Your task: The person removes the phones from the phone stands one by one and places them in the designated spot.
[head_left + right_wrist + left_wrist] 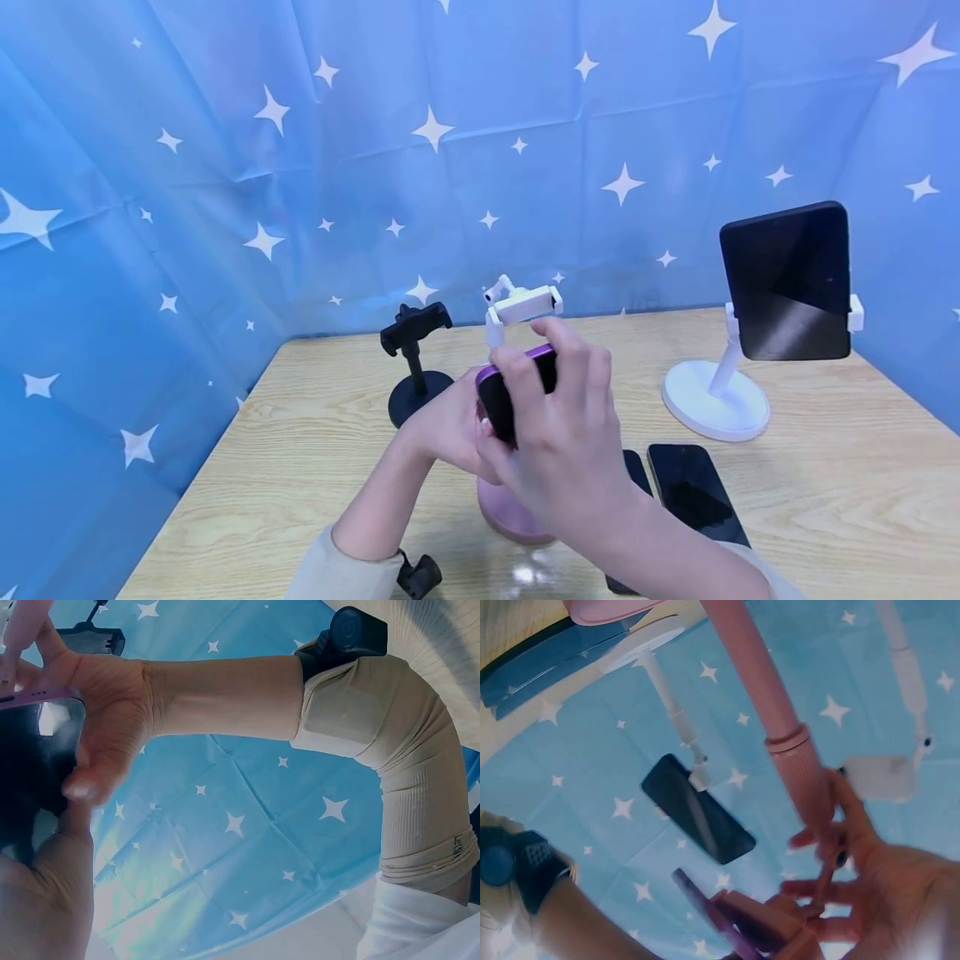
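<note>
A phone with a purple frame (498,403) is gripped by its edges in my right hand (572,437), its dark screen facing me. My left hand (453,421) is behind it, fingers curled round the upper joint of a pink phone stand (769,697). The phone lies against the pink clamp (761,921) in the left wrist view; whether the clamp holds it, I cannot tell. The stand's round pink base (513,515) rests on the table, partly hidden by my right hand. In the right wrist view my left thumb touches the phone's side.
Behind my hands stand a black phone stand (414,379) and a white one (525,307). At the right, another white stand (718,404) carries a dark tablet-like device (791,283). Two dark phones lie on the wooden table, one (693,492) beside my right forearm.
</note>
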`<control>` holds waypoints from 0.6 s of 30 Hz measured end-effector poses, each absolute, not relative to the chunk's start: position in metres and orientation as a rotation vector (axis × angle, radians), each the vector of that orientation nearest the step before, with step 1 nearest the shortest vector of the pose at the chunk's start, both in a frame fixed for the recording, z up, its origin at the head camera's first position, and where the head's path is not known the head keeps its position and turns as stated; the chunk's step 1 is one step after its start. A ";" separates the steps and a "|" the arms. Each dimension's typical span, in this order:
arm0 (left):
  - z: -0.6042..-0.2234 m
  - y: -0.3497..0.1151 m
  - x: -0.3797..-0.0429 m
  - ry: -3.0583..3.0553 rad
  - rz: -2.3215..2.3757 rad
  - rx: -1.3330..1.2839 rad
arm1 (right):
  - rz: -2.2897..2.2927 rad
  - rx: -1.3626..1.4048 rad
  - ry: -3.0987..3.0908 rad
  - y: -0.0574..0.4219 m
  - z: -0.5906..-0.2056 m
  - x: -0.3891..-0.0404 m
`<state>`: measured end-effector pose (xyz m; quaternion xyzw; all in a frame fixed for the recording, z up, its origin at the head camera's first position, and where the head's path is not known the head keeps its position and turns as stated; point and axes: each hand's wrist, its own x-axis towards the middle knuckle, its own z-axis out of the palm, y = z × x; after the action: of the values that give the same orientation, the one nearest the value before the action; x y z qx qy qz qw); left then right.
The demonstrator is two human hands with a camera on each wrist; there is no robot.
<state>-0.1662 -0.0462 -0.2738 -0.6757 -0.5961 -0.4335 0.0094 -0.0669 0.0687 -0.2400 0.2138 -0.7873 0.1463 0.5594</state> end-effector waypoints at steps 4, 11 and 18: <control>-0.276 -0.048 -0.167 -1.880 -1.490 -2.130 | 0.419 0.545 -1.921 0.074 -0.238 -0.063; -0.277 -0.049 -0.167 -1.919 -1.526 -2.110 | 0.481 0.589 -1.988 0.078 -0.235 -0.058; -0.281 -0.049 -0.167 -1.940 -1.599 -2.086 | 0.535 0.645 -1.977 0.080 -0.229 -0.053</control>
<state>-0.1668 -0.0491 -0.2810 -0.6373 -0.5926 -0.4886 -0.0625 -0.0532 0.0797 -0.2293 0.2640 -0.8091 0.2190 0.4771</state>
